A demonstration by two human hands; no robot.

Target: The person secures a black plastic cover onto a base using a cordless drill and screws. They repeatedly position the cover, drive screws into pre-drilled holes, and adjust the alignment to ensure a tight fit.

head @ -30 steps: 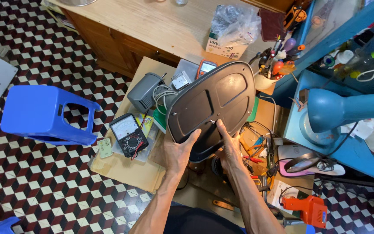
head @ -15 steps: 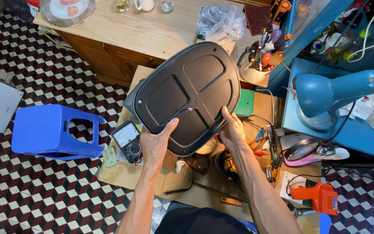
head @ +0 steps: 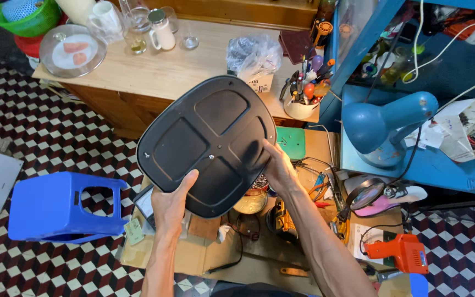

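Black plastic panel, ribbed face to the camera, raised above the cluttered bench. Left hand clasps its lower edge; right hand grips its right edge. Long axis runs lower-left to upper-right, both hands equally near. Blue stool left.

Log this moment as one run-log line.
left hand: grips black panel lower edge | right hand: grips panel right edge | panel: held up, flat face to camera | below: cluttered workbench
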